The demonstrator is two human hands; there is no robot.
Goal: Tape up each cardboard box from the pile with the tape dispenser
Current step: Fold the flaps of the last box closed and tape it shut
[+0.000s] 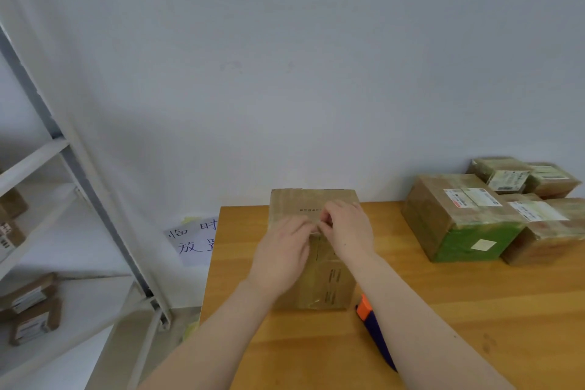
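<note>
A brown cardboard box (pixel 329 282) lies on the wooden table (pixel 474 310), its long side pointing away from me, with clear tape on its near end. Both hands rest on top of it. My left hand (pixel 283 255) lies flat on the box, fingertips at the middle seam. My right hand (pixel 348 228) pinches a small strip of clear tape at that seam, touching the left fingertips. The tape dispenser (pixel 373 329), orange and dark blue, lies on the table just right of the box, partly hidden under my right forearm.
A pile of taped cardboard boxes (pixel 459 215) with labels, one with a green side, stands at the table's back right against the white wall. A metal shelf (pixel 41 231) with small parcels stands to the left. A paper sign (pixel 193 241) hangs beside the table's left edge.
</note>
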